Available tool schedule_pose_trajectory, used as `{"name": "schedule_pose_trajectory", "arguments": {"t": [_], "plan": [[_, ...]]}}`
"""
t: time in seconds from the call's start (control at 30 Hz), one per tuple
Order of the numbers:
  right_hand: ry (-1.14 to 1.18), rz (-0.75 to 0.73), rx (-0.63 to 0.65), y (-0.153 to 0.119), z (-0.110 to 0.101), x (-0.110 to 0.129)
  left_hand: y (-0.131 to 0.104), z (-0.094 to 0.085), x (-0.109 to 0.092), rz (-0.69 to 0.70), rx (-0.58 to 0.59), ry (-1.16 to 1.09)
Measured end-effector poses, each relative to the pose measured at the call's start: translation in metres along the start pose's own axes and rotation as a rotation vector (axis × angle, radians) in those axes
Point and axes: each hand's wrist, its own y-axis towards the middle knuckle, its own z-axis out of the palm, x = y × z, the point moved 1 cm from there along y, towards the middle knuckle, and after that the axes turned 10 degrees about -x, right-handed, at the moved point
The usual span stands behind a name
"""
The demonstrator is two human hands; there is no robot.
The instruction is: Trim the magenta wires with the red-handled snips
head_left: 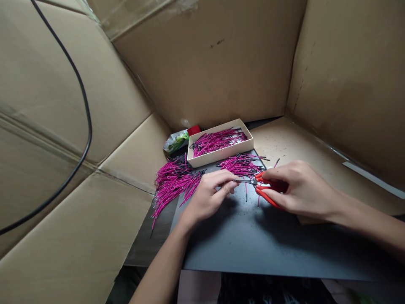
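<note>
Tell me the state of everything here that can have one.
Left hand: fingertips pinched together
Right hand: gripping the scissors
Scissors: handles apart, blade gap unclear
Box: open, holding wires
Left wire heap: loose, spread out
Right wire heap: loose
Black cable: curved

brown cardboard panels (pixel 205 63) stand around me as walls, meeting in a corner to my right. on my left, creased cardboard (pixel 57 177) slants down to the table's edge, and a black cable (pixel 87 109) curves in front of it. clear tape (pixel 186 5) shines along an upper seam. below me a smooth dark gray board (pixel 221 249) lies over a dark tabletop (pixel 142 249), catching a pale, soft-edged glow near its middle. a flat cardboard sheet (pixel 275 139) covers the right rear, near a white strip (pixel 375 180). i see pale flooring (pixel 199 287) under the front edge.
</note>
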Motion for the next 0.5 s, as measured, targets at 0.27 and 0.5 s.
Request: {"name": "schedule_pose_trajectory", "arguments": {"t": [0.27,0.5], "plan": [[0.016,0.014,0.051,0.0003,-0.001,0.0019,-0.0009,-0.0005,-0.0013,0.012,-0.001,0.037],[0.028,0.001,0.051,-0.002,-0.004,0.0032,-0.0001,0.0005,-0.0055,0.034,-0.025,0.036]]}}
